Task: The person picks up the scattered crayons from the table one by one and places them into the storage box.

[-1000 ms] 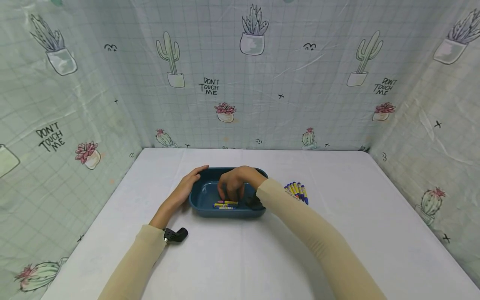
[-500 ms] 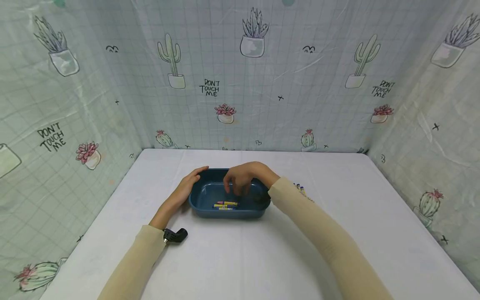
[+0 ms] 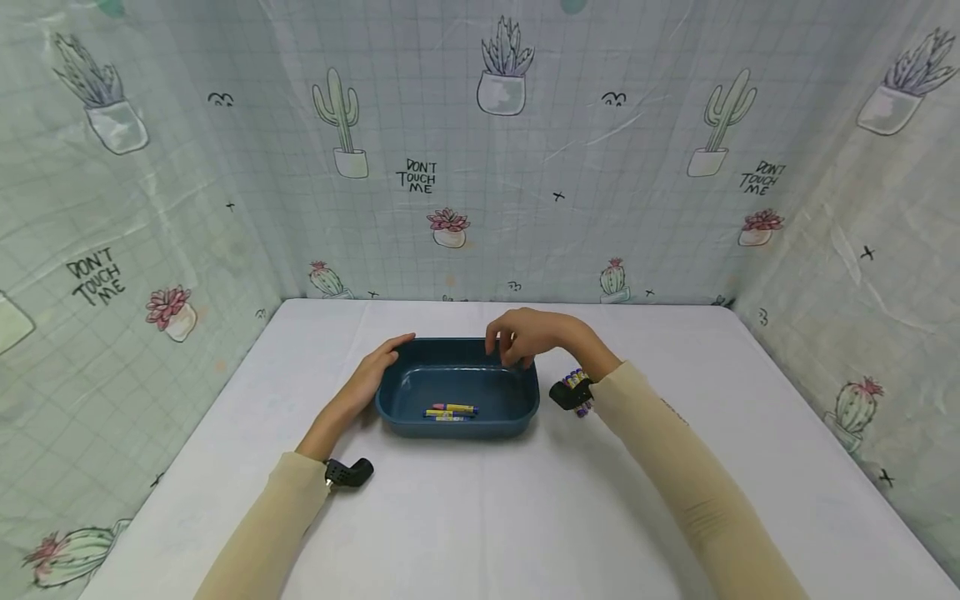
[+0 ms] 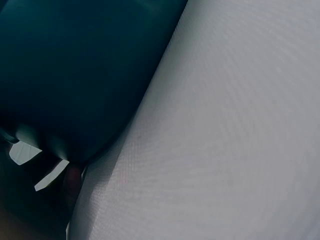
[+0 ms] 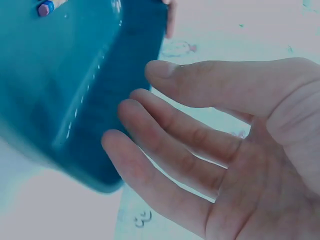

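Note:
A dark blue plastic bin point(image 3: 457, 429) stands on the table in the head view. My left hand point(image 3: 369, 377) holds its left end at the rim; in the left wrist view, dim fingers point(image 4: 73, 180) touch its outer wall. Inside the bin lie crayons point(image 3: 454, 409) with yellow wrappers, close together near the front wall. Above the bin's back right corner is my right hand point(image 3: 528, 335). Nothing is held in it, and its fingers point(image 5: 165, 145) are apart and loosely bent in the right wrist view.
Several more crayons point(image 3: 576, 378) lie on the white tabletop point(image 3: 465, 517) right of the bin, partly hidden behind the black wrist camera point(image 3: 572, 394). A cactus-print cloth point(image 3: 555, 250) surrounds the table at the back and sides.
My right hand has risen out of the bin and moved right and back to its back right corner. The crayons in the bin stay put. My left hand keeps its hold.

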The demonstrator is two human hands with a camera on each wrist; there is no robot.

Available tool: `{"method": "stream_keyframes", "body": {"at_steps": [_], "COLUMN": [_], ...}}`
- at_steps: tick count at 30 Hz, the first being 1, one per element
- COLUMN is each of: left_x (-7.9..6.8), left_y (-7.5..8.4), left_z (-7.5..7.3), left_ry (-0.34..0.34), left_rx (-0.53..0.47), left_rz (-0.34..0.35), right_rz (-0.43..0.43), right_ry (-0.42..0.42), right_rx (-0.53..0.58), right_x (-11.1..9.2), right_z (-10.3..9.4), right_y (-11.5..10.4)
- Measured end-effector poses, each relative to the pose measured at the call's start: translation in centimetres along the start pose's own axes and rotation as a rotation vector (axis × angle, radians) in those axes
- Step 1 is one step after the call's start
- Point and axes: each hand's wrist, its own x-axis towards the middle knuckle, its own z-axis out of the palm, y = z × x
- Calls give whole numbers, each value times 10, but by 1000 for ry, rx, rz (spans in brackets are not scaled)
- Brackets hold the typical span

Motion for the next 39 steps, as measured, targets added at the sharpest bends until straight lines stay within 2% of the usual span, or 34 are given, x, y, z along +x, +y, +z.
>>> {"method": "stream_keyframes", "body": {"at_steps": [3,13,20,29,39], "left_x": [-1,0,2,2,-1], "left_y": [2,-1,-2,-1,0], "left_z": [0,1,0,-2,-1], "left_ry": [0,19,22,22,16], "left_rx": [9,4,26,8,-6], "left_rz": [0,34,44,31,22], "right_rz": [10,32,146,296,339], "right_ry": [62,262,346,387,321], "right_rx": [3,137,214,320,392], "right_x": [-13,-58,-83,-99,-110], "right_z": [0,8,18,32,39], "right_y": [8,52,87,123,147]}}
